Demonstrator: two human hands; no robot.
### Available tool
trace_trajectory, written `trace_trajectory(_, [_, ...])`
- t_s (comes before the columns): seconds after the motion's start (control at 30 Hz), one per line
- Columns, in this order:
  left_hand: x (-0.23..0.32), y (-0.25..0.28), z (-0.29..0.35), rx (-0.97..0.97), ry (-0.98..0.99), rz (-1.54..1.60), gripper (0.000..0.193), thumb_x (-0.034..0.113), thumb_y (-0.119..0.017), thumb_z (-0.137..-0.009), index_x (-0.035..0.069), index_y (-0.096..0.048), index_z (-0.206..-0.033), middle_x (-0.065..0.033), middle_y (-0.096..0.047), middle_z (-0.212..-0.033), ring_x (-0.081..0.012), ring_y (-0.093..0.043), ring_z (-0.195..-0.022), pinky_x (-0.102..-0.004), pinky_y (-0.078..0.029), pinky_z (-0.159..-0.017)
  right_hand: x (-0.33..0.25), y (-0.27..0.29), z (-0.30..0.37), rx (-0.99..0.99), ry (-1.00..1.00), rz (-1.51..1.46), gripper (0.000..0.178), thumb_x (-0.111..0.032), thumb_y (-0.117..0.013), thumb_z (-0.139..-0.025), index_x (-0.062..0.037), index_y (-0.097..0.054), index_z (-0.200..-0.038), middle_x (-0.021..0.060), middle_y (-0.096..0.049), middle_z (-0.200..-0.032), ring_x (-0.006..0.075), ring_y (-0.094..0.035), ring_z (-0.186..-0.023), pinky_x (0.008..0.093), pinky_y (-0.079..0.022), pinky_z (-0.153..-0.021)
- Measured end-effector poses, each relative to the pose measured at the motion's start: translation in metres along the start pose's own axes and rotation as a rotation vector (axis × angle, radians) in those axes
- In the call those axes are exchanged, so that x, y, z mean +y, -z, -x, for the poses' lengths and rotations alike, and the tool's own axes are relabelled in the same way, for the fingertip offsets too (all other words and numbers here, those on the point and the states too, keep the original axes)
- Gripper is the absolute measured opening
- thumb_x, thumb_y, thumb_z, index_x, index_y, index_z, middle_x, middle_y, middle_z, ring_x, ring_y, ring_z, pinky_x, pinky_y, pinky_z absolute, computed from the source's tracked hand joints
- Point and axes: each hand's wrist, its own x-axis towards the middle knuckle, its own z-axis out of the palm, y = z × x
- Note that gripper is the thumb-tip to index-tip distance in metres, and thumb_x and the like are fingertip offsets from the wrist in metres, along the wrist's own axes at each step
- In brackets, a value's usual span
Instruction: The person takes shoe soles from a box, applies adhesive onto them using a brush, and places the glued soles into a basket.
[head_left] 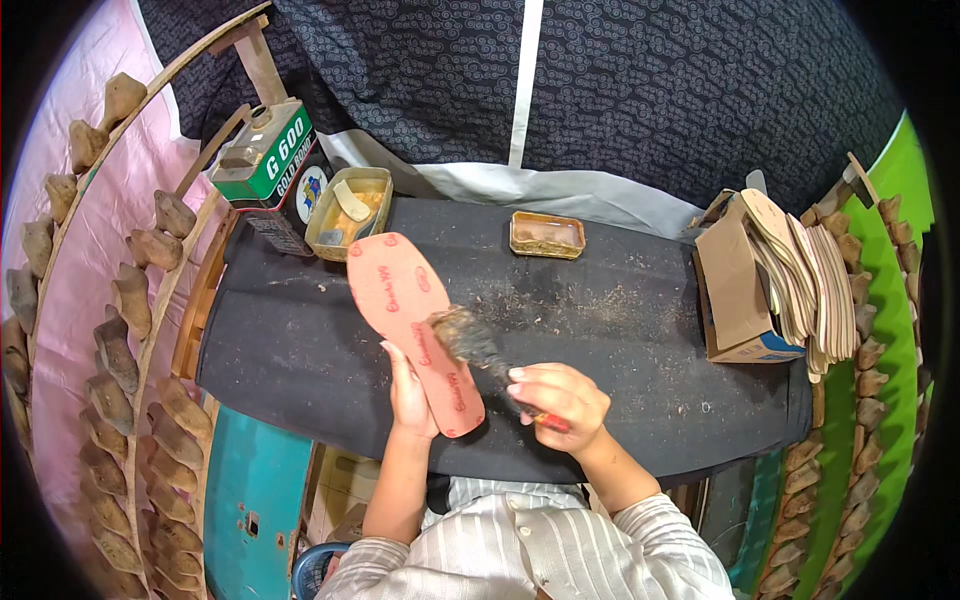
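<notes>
My left hand [410, 398] grips the narrow end of a pink shoe insole [388, 292] by its edge and holds it tilted above the black-covered table. Red markings are spread over the face of the insole. In my right hand [562, 405] is a worn brush [478, 342], its red handle end showing under the fingers. The brush's dark, clotted bristles lie against the insole's right edge near its middle.
Behind the insole stand a metal can [262, 170] and an open tin [376, 182] with tools inside. A shallow rectangular tin [547, 236] sits farther back. On the right, a cardboard box [735, 290] holds stacked insoles [815, 290]. Racks of shoe lasts [125, 370] flank the table.
</notes>
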Motion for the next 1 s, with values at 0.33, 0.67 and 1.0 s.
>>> trace_trajectory(0.33, [0.012,0.006,-0.010,0.109,-0.145,-0.072,0.071,0.062,-0.020,-0.092,0.006,-0.041,-0.129,-0.0133,-0.056,-0.112,-0.0210,-0.057,-0.084,-0.0328,-0.050,-0.074,-0.004,0.003,0.010,-0.397,0.071,-0.301,0.023,0.000,-0.066,-0.062,0.0011,-0.067,-0.085,0.0129,-0.066,-0.088,0.0256,-0.066,-0.073,0.0319,-0.054,-0.062])
trace_trajectory(0.67, [0.018,0.014,-0.012,0.061,-0.211,0.020,0.072,0.064,-0.022,-0.090,0.008,-0.039,-0.131,-0.0129,-0.056,-0.114,-0.0192,-0.058,-0.081,-0.0327,-0.051,-0.073,0.021,0.046,-0.009,-0.269,-0.212,-0.294,0.031,0.008,-0.062,-0.052,-0.0008,-0.065,-0.082,0.0118,-0.068,-0.081,0.0246,-0.066,-0.073,0.0308,-0.054,-0.065])
trace_trajectory(1.0, [0.010,0.007,-0.008,0.059,-0.150,-0.028,0.073,0.064,-0.023,-0.090,0.006,-0.040,-0.129,-0.0134,-0.056,-0.111,-0.0211,-0.056,-0.081,-0.0329,-0.050,-0.071,0.103,0.049,-0.019,0.127,-0.353,0.111,0.029,0.018,-0.049,-0.072,0.0004,-0.060,-0.093,0.0125,-0.064,-0.098,0.0203,-0.064,-0.093,0.0269,-0.053,-0.075])
